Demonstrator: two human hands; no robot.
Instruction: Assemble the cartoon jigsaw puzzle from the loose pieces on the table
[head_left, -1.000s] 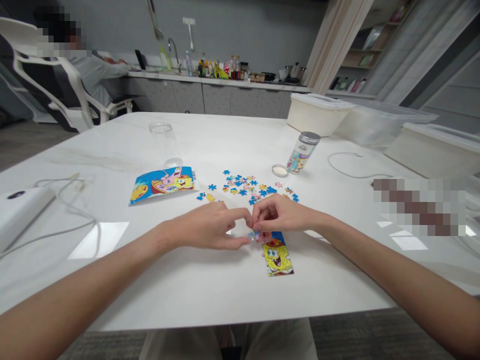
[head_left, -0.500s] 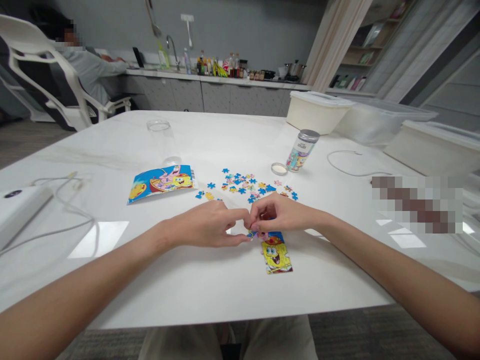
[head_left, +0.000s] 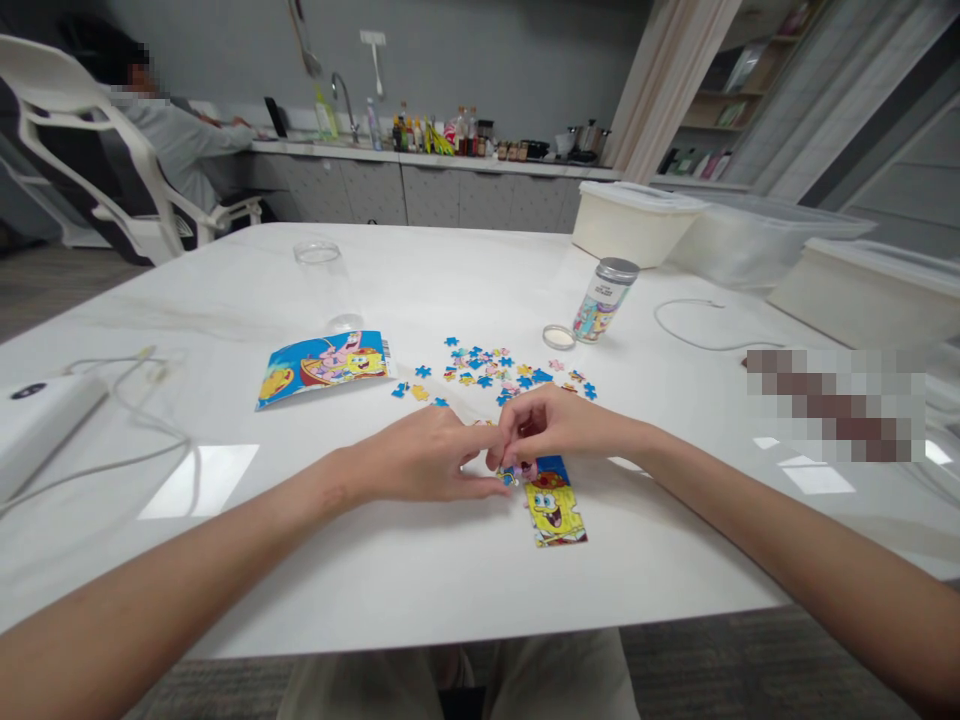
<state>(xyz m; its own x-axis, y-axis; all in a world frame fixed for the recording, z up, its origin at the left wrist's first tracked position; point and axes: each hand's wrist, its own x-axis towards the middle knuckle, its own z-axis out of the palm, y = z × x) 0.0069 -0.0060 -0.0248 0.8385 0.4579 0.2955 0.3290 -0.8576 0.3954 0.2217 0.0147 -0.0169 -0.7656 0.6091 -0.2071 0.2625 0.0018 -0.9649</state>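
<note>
Left hand (head_left: 424, 458) and right hand (head_left: 561, 424) meet at a puzzle piece (head_left: 508, 478), just below frame center; whether either pinches it, cannot tell. Joined puzzle (head_left: 555, 508) just right. Judgement: keep both flat, align tabs before pressing. Loose pieces (head_left: 484, 381) above.

view: head-worn | stance: above near table edge | facing: forward, down | table (head_left: 390, 585) close, counter (head_left: 435, 192) far

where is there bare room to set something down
The white table is bare between the clear jar and the printed can, beyond the loose pieces. Another patch lies left of the joined puzzle section, on the person's side of the left hand. It is crowded around the right hand, with loose pieces just beyond.
</note>
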